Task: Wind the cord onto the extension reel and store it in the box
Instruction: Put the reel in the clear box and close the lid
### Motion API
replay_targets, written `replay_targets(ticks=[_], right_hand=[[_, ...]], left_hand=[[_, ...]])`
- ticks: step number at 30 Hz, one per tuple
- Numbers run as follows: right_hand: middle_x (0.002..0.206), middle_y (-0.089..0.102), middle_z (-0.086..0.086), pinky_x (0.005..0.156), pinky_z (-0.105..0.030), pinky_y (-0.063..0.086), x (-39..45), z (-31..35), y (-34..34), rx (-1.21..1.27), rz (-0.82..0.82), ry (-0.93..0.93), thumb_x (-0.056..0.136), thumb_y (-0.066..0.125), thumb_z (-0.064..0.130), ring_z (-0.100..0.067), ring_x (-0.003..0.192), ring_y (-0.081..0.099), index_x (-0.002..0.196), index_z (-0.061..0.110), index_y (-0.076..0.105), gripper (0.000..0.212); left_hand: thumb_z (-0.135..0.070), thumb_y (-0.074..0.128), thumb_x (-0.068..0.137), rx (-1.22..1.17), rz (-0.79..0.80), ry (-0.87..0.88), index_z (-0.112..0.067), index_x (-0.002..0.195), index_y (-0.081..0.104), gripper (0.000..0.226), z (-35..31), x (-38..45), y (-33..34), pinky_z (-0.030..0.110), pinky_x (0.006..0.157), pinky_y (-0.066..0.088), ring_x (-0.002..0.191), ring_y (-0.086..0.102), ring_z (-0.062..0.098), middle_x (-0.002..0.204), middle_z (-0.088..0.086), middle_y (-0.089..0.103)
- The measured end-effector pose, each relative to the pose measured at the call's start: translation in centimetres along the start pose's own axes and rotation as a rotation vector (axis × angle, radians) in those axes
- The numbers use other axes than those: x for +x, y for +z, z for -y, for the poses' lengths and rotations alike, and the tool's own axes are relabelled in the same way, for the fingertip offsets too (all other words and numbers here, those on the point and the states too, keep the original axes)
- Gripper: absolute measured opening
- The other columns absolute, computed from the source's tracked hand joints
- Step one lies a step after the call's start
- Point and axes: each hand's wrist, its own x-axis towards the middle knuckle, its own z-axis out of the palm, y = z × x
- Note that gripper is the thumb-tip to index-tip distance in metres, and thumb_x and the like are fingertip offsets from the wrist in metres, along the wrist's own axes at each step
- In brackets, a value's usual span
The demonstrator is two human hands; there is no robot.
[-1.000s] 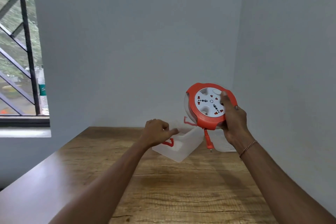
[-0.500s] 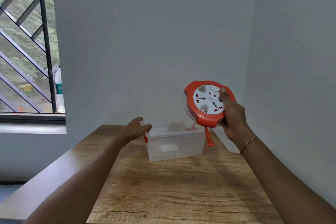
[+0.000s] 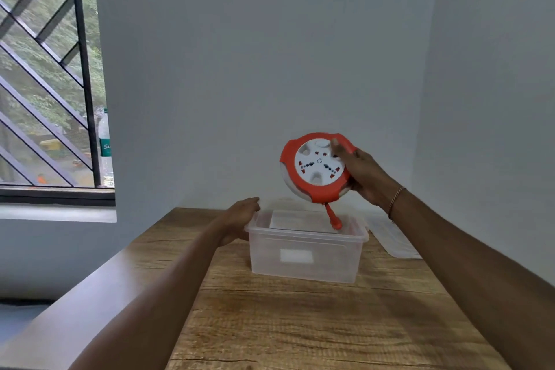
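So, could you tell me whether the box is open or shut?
Open: the box has no lid on its rim, and the lid lies beside it on the table.

Orange reel (image 3: pixel 315 167) tilted above open clear box (image 3: pixel 304 258).

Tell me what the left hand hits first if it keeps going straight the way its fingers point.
Probably the back wall. The left hand rests at the left end of the clear box, fingers pointing away over the table. Nothing shows between fingertips and wall, though depth is unclear.
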Motion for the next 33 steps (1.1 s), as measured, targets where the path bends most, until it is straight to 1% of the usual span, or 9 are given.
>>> replay_targets(ticks=[3, 5, 10, 14, 18, 22, 27, 29, 33], right_hand=[[0.098, 0.074, -0.006, 0.072, -0.047, 0.058, 0.0, -1.9, 0.8, -0.066, 0.101, 0.048, 0.064, 0.075, 0.064, -0.025, 0.086, 0.071, 0.113, 0.020, 0.063, 0.066], [0.095, 0.074, -0.007, 0.072, -0.049, 0.058, -0.1, -3.2, 1.7, -0.130, 0.137, 0.091, 0.060, 0.079, 0.061, -0.026, 0.084, 0.072, 0.109, 0.018, 0.064, 0.066], [0.094, 0.074, -0.011, 0.074, -0.059, 0.055, -0.6, -5.3, 3.0, -0.212, 0.219, 0.223, 0.060, 0.082, 0.056, -0.032, 0.083, 0.071, 0.108, 0.012, 0.060, 0.068], [0.099, 0.073, -0.010, 0.080, -0.059, 0.053, -0.7, -5.8, 3.7, -0.207, 0.302, 0.280, 0.065, 0.081, 0.052, -0.032, 0.092, 0.069, 0.112, 0.012, 0.057, 0.066], [0.105, 0.071, -0.017, 0.084, -0.056, 0.053, -0.5, -6.6, 3.9, -0.140, 0.377, 0.358, 0.074, 0.080, 0.033, -0.034, 0.096, 0.068, 0.119, 0.002, 0.052, 0.062], [0.108, 0.069, -0.018, 0.086, -0.056, 0.052, -0.3, -6.9, 4.0, -0.226, 0.427, 0.402, 0.081, 0.075, 0.022, -0.035, 0.098, 0.067, 0.121, 0.004, 0.052, 0.049], [0.105, 0.071, -0.010, 0.086, -0.046, 0.055, -0.4, -6.8, 4.1, -0.495, 0.435, 0.273, 0.081, 0.066, 0.052, -0.030, 0.097, 0.067, 0.114, 0.009, 0.057, 0.054], [0.101, 0.070, -0.008, 0.075, -0.038, 0.055, -0.5, -6.8, 4.0, -0.708, 0.432, 0.234, 0.081, 0.056, 0.064, -0.025, 0.088, 0.067, 0.109, 0.011, 0.059, 0.060], [0.074, 0.059, -0.009, 0.059, -0.029, 0.036, -0.4, -7.4, 4.0, -1.080, 0.403, 0.166, 0.082, 0.038, 0.076, -0.017, 0.059, 0.047, 0.080, 0.013, 0.056, 0.066]], left_hand=[[-0.037, 0.031, 0.104, 0.041, -0.029, -0.027, -0.023, 0.148, 0.031, 0.047, -0.6, -0.4, 0.6, 0.036, 0.063, 0.057, 0.110, 0.053, 0.023, 0.148, 0.006, 0.039], [-0.040, 0.030, 0.104, 0.094, -0.045, -0.018, -0.023, 0.148, 0.032, 0.047, -0.9, -0.7, 0.8, 0.042, 0.071, 0.058, 0.118, 0.052, 0.030, 0.149, 0.008, 0.039], [-0.044, 0.029, 0.102, 0.120, -0.050, -0.001, -0.024, 0.142, 0.041, 0.046, -0.8, -0.9, 1.0, 0.050, 0.081, 0.058, 0.108, 0.059, 0.027, 0.143, 0.007, 0.048], [-0.043, 0.022, 0.102, 0.111, -0.063, -0.023, -0.027, 0.146, 0.035, 0.049, -0.8, -0.9, 0.8, 0.048, 0.082, 0.056, 0.109, 0.056, 0.026, 0.144, 0.006, 0.046], [-0.040, 0.022, 0.103, 0.159, -0.075, -0.005, -0.028, 0.144, 0.036, 0.045, -0.8, -0.7, 0.9, 0.039, 0.072, 0.056, 0.101, 0.054, 0.023, 0.147, 0.007, 0.042], [-0.035, 0.024, 0.104, 0.203, -0.076, 0.019, -0.026, 0.147, 0.032, 0.045, -0.7, -0.6, 0.9, 0.044, 0.080, 0.057, 0.106, 0.052, 0.026, 0.150, 0.009, 0.039], [-0.031, 0.029, 0.106, 0.232, -0.082, 0.023, -0.026, 0.148, 0.032, 0.043, -0.8, -0.6, 1.1, 0.035, 0.071, 0.055, 0.119, 0.051, 0.032, 0.153, 0.008, 0.035], [-0.031, 0.030, 0.106, 0.219, -0.069, 0.013, -0.026, 0.148, 0.031, 0.043, -0.9, -0.7, 1.1, 0.038, 0.075, 0.055, 0.122, 0.050, 0.032, 0.153, 0.008, 0.035], [-0.028, 0.034, 0.105, 0.228, -0.045, 0.023, -0.025, 0.148, 0.031, 0.043, -1.0, -0.8, 1.0, 0.043, 0.082, 0.058, 0.113, 0.052, 0.028, 0.150, 0.008, 0.038]])
